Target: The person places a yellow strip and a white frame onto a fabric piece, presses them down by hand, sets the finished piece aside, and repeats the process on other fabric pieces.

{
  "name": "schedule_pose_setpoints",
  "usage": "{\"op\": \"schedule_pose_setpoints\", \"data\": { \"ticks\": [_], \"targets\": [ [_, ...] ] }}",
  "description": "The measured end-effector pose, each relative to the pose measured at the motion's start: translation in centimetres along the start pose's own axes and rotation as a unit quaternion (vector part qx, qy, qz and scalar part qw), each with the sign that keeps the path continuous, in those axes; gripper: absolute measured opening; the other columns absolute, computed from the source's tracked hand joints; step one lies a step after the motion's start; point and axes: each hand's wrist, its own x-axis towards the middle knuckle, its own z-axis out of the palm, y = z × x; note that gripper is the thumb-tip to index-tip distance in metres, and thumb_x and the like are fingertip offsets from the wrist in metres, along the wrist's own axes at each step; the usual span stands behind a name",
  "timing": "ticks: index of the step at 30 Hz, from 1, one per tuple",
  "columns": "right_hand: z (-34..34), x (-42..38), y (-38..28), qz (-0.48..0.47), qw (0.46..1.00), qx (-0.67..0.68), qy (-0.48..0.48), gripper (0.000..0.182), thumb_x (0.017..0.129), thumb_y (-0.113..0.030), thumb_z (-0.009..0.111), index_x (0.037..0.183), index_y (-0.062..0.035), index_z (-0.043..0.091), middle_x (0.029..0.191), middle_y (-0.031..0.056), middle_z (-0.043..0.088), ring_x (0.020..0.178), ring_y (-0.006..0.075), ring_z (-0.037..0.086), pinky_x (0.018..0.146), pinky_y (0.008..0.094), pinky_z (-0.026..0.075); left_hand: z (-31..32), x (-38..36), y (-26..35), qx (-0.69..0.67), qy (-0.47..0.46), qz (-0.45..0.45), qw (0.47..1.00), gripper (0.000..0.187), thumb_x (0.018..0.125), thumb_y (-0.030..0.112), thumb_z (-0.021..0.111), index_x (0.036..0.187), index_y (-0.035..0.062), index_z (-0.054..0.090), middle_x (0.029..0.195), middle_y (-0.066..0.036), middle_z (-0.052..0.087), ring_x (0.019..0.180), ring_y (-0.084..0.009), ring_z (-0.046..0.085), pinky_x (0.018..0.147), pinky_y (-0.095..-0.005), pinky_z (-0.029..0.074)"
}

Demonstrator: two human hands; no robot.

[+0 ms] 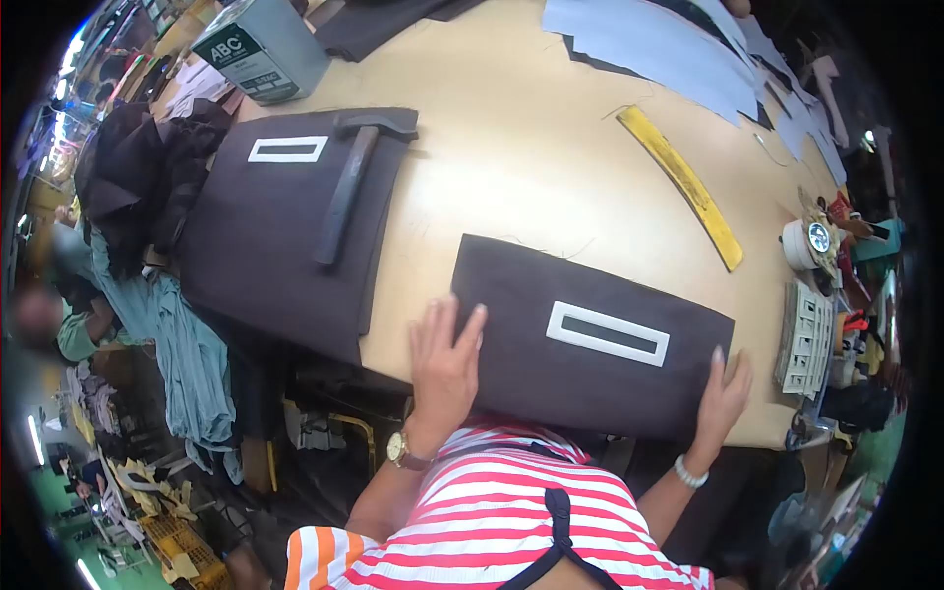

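A dark brown fabric panel (551,305) with a white rectangular frame patch (608,333) lies flat at the table's near edge. My left hand (444,366) rests flat on its left end, fingers spread, a watch on the wrist. At the panel's right end my right hand (725,393) presses against the edge, with a bracelet on that wrist. Neither hand grips anything.
A stack of brown panels (265,246) with a similar white patch (287,149) and a hammer (349,182) on top lies to the left. A yellow ruler (683,185), grey fabric pieces (659,44), a tin box (261,49) and tape rolls (808,243) sit on the wooden table (531,167).
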Motion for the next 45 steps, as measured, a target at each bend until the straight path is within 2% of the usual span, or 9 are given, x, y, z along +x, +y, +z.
{"op": "schedule_pose_setpoints", "data": {
  "ticks": [4, 7, 11, 13, 18, 27, 31, 42, 45],
  "targets": [
    [0.8, -4.3, 1.2, -0.065, 0.995, 0.068, 0.037, 0.022, 0.091, -0.016, 0.061, 0.095, 0.0044, 0.052, 0.113, 0.0192, 0.056, 0.105, 0.0309, 0.054, 0.091, 0.0406, 0.041, 0.9, 0.5, -0.1, -0.092, 0.041, 0.064, 0.993, 0.032, 0.084, -0.005, 0.056, 0.113, 0.0022, 0.066, 0.108, -0.019, 0.065, 0.110, -0.0316, 0.059, 0.096, -0.0468, 0.042],
    [-0.6, -2.1, -3.4, -0.012, 0.971, 0.240, -0.011, 0.015, 0.091, -0.008, 0.060, 0.088, 0.0002, 0.049, 0.094, 0.0101, 0.054, 0.086, 0.0196, 0.054, 0.079, 0.0329, 0.044, -0.9, -0.1, 0.4, -0.284, 0.120, -0.080, 0.948, 0.031, 0.085, -0.006, 0.055, 0.113, 0.0019, 0.067, 0.105, -0.019, 0.066, 0.097, -0.0287, 0.065, 0.086, -0.0358, 0.048],
    [-2.6, -0.3, -15.2, -0.023, 0.839, 0.525, -0.141, 0.013, 0.089, 0.000, 0.060, 0.089, -0.0056, 0.048, 0.085, -0.0011, 0.048, 0.072, 0.0049, 0.045, 0.061, 0.0197, 0.038, -8.5, -0.6, -3.0, -0.138, 0.341, -0.162, 0.916, 0.028, 0.087, 0.000, 0.055, 0.114, -0.0036, 0.064, 0.108, -0.015, 0.067, 0.099, -0.0244, 0.062, 0.089, -0.0349, 0.046],
    [-1.5, -1.0, -20.1, -0.183, 0.760, 0.592, -0.197, 0.016, 0.088, 0.003, 0.060, 0.090, -0.0074, 0.048, 0.082, -0.0023, 0.049, 0.070, 0.0022, 0.043, 0.058, 0.0172, 0.035, -13.0, -1.9, -7.2, -0.006, 0.446, -0.206, 0.871, 0.031, 0.088, 0.002, 0.053, 0.117, -0.0044, 0.062, 0.116, -0.016, 0.065, 0.105, -0.0264, 0.061, 0.094, -0.0361, 0.045],
    [-0.1, -4.1, -33.1, -0.450, 0.624, 0.605, -0.207, 0.018, 0.081, 0.009, 0.057, 0.095, 0.0006, 0.063, 0.078, 0.0111, 0.058, 0.066, 0.0235, 0.058, 0.060, 0.0305, 0.046, -26.5, -0.2, -18.6, 0.214, 0.449, -0.099, 0.862, 0.032, 0.091, 0.004, 0.050, 0.122, 0.0038, 0.062, 0.123, -0.013, 0.062, 0.117, -0.0288, 0.056, 0.098, -0.0351, 0.042],
    [9.4, -5.1, -40.2, -0.399, 0.715, 0.507, -0.269, 0.046, 0.075, 0.004, 0.052, 0.121, 0.0072, 0.054, 0.104, 0.0217, 0.053, 0.097, 0.0387, 0.055, 0.087, 0.0424, 0.045, -23.5, 16.8, -35.3, 0.389, 0.167, -0.075, 0.903, 0.047, 0.080, 0.017, 0.059, 0.123, -0.0015, 0.056, 0.125, -0.022, 0.056, 0.122, -0.0388, 0.047, 0.105, -0.0423, 0.037],
    [11.8, -4.6, -39.8, -0.383, 0.754, 0.457, -0.275, 0.049, 0.076, 0.001, 0.053, 0.124, 0.0062, 0.052, 0.103, 0.0184, 0.053, 0.092, 0.0321, 0.055, 0.084, 0.0380, 0.046, -17.3, 20.7, -36.3, 0.365, 0.089, -0.207, 0.904, 0.057, 0.082, 0.022, 0.057, 0.136, 0.0077, 0.047, 0.142, -0.009, 0.044, 0.137, -0.0328, 0.030, 0.100, -0.0723, 0.024],
    [14.1, -2.6, -41.4, -0.279, 0.758, 0.477, -0.345, 0.050, 0.074, 0.001, 0.053, 0.123, 0.0094, 0.053, 0.117, 0.0216, 0.056, 0.109, 0.0344, 0.056, 0.096, 0.0344, 0.044, -13.1, 23.7, -34.7, 0.328, 0.124, -0.278, 0.894, 0.061, 0.089, 0.038, 0.048, 0.143, 0.0092, 0.037, 0.151, -0.017, 0.029, 0.140, -0.0419, 0.021, 0.106, -0.0686, 0.016],
    [14.6, -2.4, -41.1, -0.298, 0.767, 0.444, -0.355, 0.052, 0.079, -0.002, 0.054, 0.130, 0.0071, 0.049, 0.118, 0.0141, 0.055, 0.075, 0.0171, 0.058, 0.071, 0.0301, 0.051, -11.6, 23.6, -33.0, 0.208, 0.127, -0.303, 0.921, 0.062, 0.093, 0.045, 0.042, 0.143, 0.0096, 0.037, 0.151, -0.019, 0.028, 0.140, -0.0423, 0.021, 0.107, -0.0659, 0.017]
  ]
}}
